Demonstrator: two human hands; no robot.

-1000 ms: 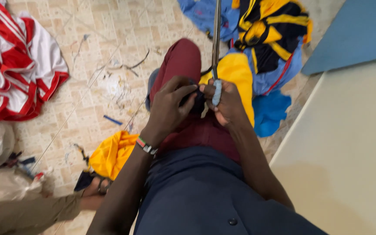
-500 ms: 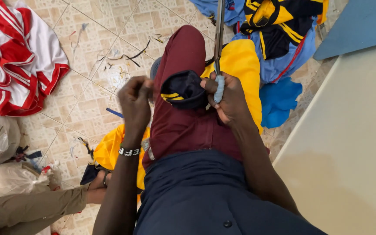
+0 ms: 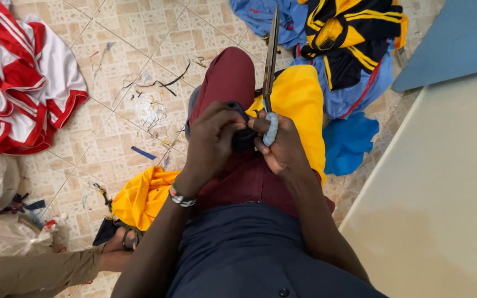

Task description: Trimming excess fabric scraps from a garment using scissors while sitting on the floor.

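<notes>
Floor tiles [image 3: 111, 127] across the upper left, littered with thread and fabric scraps; pale tabletop [image 3: 443, 193] filling the right edge. Red-and-white garment [image 3: 12, 88] heaped at upper left, black-and-yellow striped jersey [image 3: 349, 38] on blue cloth [image 3: 349, 140] at upper right. Yellow fabric [image 3: 299, 105] draped over the lap at centre, beside a raised maroon trouser leg [image 3: 227, 77]. Another person's sandalled foot [image 3: 120, 240] at lower left.

Long tailor's scissors [image 3: 271, 55] standing upright at top centre, blades pointing to the top edge, apparently shut. Right hand [image 3: 285, 146] curled shut around the pale-wrapped handle. Left hand [image 3: 211, 143], beaded bracelet [image 3: 182, 197] at the wrist, fingers pinched closed on a small dark cloth piece [image 3: 244, 138] held at centre frame, between both hands and touching both.

Probably best handled so: keep the dark piece taut between pinching fingers, keep fingertips off the blade line, steady both wrists against the knee, and hold the yellow fabric beneath well out of the blades' way.
</notes>
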